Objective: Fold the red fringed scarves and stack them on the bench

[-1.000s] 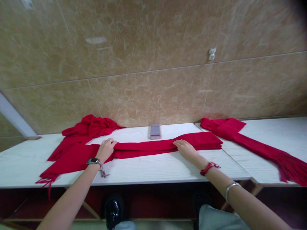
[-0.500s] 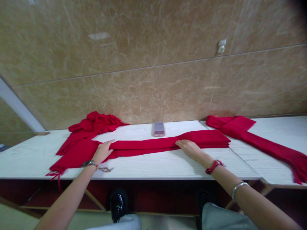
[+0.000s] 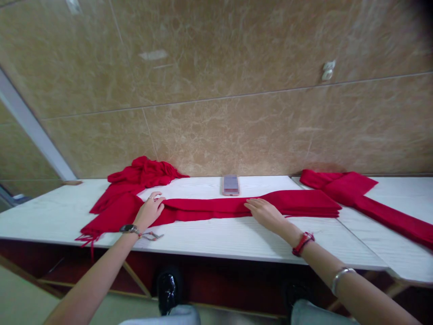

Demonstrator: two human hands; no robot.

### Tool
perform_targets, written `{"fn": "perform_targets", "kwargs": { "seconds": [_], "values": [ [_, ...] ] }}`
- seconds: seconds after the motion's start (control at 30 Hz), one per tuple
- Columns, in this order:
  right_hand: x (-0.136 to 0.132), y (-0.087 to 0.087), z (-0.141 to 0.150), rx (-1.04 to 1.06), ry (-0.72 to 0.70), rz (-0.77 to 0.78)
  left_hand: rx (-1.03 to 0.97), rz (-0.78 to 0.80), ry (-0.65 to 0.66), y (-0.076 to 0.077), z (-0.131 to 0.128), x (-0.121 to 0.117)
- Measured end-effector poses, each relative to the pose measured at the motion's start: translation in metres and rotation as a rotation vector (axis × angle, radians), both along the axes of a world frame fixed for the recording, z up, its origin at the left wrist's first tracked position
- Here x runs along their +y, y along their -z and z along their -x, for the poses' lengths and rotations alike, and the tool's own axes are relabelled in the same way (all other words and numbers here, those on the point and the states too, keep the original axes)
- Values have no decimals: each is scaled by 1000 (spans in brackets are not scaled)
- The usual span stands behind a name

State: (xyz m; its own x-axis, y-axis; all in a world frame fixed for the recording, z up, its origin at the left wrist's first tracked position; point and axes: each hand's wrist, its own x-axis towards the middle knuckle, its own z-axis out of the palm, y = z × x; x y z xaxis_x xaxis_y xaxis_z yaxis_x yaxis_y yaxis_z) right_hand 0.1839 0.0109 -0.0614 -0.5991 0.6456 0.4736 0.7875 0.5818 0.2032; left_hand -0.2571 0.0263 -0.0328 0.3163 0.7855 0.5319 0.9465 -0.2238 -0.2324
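Note:
A red scarf [image 3: 216, 207] lies folded lengthwise in layers across the white tabletop, its fringed end at the left and a neat stacked end at the right. My left hand [image 3: 152, 211] is closed on the folded edge near the left part, fingers bent over the cloth. On the middle of the strip my right hand [image 3: 265, 215] rests with its fingers stretched out flat, palm down. Behind the fringed end sits a crumpled red scarf [image 3: 145, 174]. Another red scarf [image 3: 352, 187] lies loosely folded at the right, close to the stacked end.
A phone [image 3: 231, 185] lies by the wall behind the strip. The white tabletop [image 3: 209, 239] has a seam at the right and open shelves below its front edge. A brown marbled wall [image 3: 216, 135] rises directly behind. My shoes show underneath.
The view has shifted slightly, so everything sits a little further right. My left hand's fingers have lifted and bent somewhat at the scarf's edge. My right hand has slid slightly left along the cloth.

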Motion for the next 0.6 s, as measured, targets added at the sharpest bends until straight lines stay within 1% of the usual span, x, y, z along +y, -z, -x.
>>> {"fn": "perform_targets", "kwargs": {
  "seconds": [0.1,0.17,0.27,0.37,0.4,0.43,0.53,0.57,0.6],
  "values": [
    [-1,-7,26,-58,-18,64,28,88,23,4,-4,-1],
    [-1,-12,37,-76,22,131,63,137,9,3,-7,-2],
    [1,-17,38,-16,132,226,69,131,-43,-7,-11,-3],
    [2,-17,28,133,197,222,-26,36,-85,-16,-10,-9],
    [2,-15,23,178,186,205,-57,30,-64,-17,-9,-11],
    [2,-12,19,211,153,193,-67,57,-17,-16,-7,-14],
    [3,2,8,205,-24,195,5,256,172,-5,-2,-24],
    [3,7,5,186,-70,203,32,302,199,-1,0,-27],
    [4,12,3,169,-101,211,44,323,200,3,2,-29]
  ]
}}
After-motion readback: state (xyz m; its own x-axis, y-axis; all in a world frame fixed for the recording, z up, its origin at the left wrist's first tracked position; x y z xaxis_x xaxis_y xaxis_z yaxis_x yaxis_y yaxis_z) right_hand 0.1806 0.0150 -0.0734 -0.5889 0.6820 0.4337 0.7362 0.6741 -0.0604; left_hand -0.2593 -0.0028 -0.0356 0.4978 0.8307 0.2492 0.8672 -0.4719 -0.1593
